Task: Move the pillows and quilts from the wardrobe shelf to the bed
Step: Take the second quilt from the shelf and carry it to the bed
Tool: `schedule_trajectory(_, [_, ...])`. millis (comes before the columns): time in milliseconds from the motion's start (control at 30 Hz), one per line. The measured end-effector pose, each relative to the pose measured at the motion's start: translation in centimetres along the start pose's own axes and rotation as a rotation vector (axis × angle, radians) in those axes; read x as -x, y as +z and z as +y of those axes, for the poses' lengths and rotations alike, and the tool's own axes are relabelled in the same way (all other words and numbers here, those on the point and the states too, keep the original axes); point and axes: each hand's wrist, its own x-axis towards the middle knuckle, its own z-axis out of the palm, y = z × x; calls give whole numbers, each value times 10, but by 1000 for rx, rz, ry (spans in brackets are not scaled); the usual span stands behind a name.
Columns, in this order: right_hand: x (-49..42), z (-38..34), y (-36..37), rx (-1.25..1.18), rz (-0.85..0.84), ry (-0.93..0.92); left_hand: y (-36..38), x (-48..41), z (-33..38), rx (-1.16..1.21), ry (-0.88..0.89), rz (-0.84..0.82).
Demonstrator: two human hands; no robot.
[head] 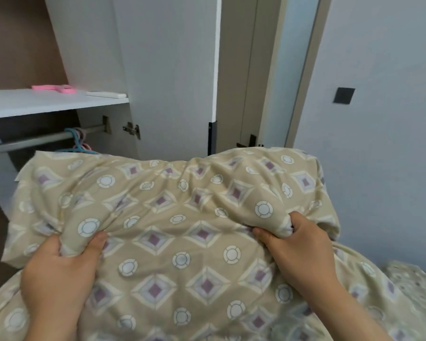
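While it is gripped in both hands, the beige padded quilt printed with purple diamonds and white circles (182, 217) is held clear of the white wardrobe shelf (35, 105), below it and to its right. Its long axis is laid left to right, roughly along the shelf's front edge, its left end pointed under the shelf. A fold of the cloth is clenched in the left hand (59, 267), and another is bunched in the right hand (298, 249). On the shelf a flat pink object (54, 88) and a thin white slab (106, 95) are laid side by side near its right end. Under the shelf, pastel plastic hangers (77, 142) are hung on a grey metal rail (35, 140).
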Motion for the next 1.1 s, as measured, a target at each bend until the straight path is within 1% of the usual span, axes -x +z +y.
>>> schedule_trajectory(100, [11, 28, -41, 20, 72, 46, 19, 27, 23, 25, 60, -84])
schedule_trajectory(300, [50, 107, -159, 83, 223, 175, 67, 122, 98, 90, 230, -251])
schedule_trajectory(500, [99, 159, -259, 119, 368, 276, 103, 210, 159, 165, 342, -411])
schedule_trajectory(600, [130, 184, -311, 177, 468, 325, 122, 261, 192, 263, 391, -511])
schedule_trajectory(700, [173, 211, -367, 242, 631, 428, 149, 326, 233, 352, 486, -666])
schedule_trajectory(767, [185, 218, -382, 277, 644, 452, 156, 343, 244, 373, 470, -712])
schedule_trajectory(867, [221, 235, -418, 323, 753, 556, 175, 399, 273, 432, 528, -827])
schedule_trajectory(967, [262, 253, -453, 376, 879, 682, 190, 465, 305, 487, 587, -991])
schedule_trajectory(1100, [301, 267, -482, 428, 1015, 817, 208, 536, 334, 541, 614, -1187])
